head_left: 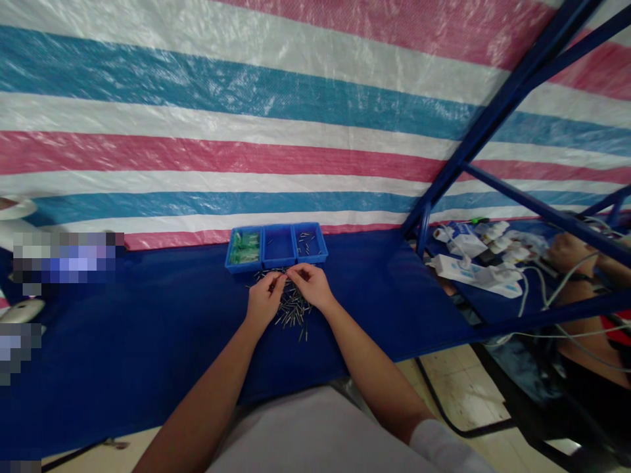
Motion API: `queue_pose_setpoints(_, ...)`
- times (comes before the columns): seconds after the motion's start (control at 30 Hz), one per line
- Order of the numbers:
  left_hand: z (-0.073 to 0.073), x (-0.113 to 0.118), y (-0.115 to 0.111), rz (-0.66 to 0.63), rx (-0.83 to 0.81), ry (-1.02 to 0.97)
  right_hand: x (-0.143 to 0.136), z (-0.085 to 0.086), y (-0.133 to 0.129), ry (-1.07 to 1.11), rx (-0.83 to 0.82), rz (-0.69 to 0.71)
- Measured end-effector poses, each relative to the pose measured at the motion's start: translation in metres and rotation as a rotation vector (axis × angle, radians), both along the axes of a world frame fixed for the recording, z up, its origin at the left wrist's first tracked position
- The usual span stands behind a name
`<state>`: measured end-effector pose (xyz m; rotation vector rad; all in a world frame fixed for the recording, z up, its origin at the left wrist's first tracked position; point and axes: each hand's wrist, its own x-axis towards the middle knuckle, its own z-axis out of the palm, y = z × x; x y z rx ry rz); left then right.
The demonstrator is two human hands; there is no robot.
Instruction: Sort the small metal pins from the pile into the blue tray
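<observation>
left hand (262, 305) and right hand (315, 287) both pinched closed, can't tell on what. those skinny metal pins (294, 313) look light, stiff, kinda slippery; i'd grab mid-length.

Open blue tabletop (162, 328) on the left — passable, three-part blue tray (279, 245) blocking behind the scattered pins (294, 311)

A blue-covered table (197, 335) with a three-section blue tray (279, 246) and a loose pile of thin metallic pieces (294, 312).
</observation>
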<state>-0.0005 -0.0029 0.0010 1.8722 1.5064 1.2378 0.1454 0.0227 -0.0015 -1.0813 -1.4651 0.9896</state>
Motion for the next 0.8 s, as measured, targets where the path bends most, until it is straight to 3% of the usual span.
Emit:
queue_pose_setpoints(0.5, -0.0005, -0.002, 0.0, 0.017, -0.039, 0.013, -0.0017, -0.0033, 0.0003, 0.051, -0.007, 0.042)
queue_pose_setpoints(0.8, 0.0019, -0.0015, -0.0011, 0.018, -0.046, 0.003, -0.0013, 0.0033, -0.0021, 0.046, -0.035, 0.042)
